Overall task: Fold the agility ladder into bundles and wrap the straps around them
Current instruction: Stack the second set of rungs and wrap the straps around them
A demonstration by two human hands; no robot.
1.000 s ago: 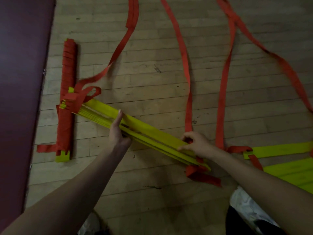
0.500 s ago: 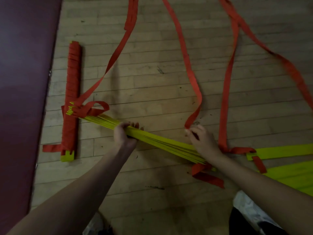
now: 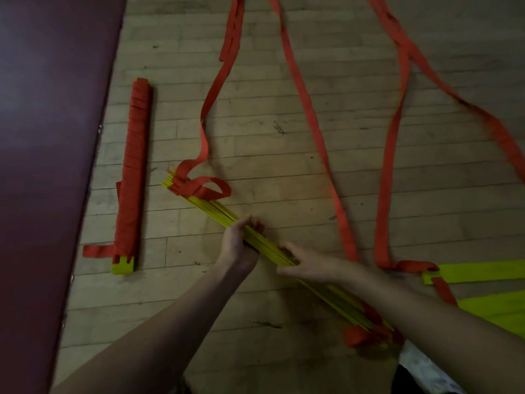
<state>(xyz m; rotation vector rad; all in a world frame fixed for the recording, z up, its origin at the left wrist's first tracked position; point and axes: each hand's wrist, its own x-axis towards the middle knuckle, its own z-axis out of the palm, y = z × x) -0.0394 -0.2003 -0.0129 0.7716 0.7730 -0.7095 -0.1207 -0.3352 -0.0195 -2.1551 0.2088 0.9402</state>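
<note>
A stack of yellow ladder rungs (image 3: 211,207) lies on edge, slanting from upper left to lower right across the wooden floor. My left hand (image 3: 238,241) grips the stack near its middle. My right hand (image 3: 308,264) lies on the stack just right of the left, fingers curled over it. Red strap loops (image 3: 199,186) bunch at the stack's far end and more red strap (image 3: 355,336) at its near end. Long red straps (image 3: 309,109) trail away up the floor.
A finished bundle wrapped in red strap (image 3: 135,172) lies upright at the left, beside a dark red mat (image 3: 42,166). Loose yellow rungs (image 3: 483,273) lie flat at the right edge. Part of my clothing shows at the bottom right.
The rung stack has shifted right, off the wrapped bundle. My right hand slid left along the stack toward my left hand. The strap near my right hand has dropped flat.
</note>
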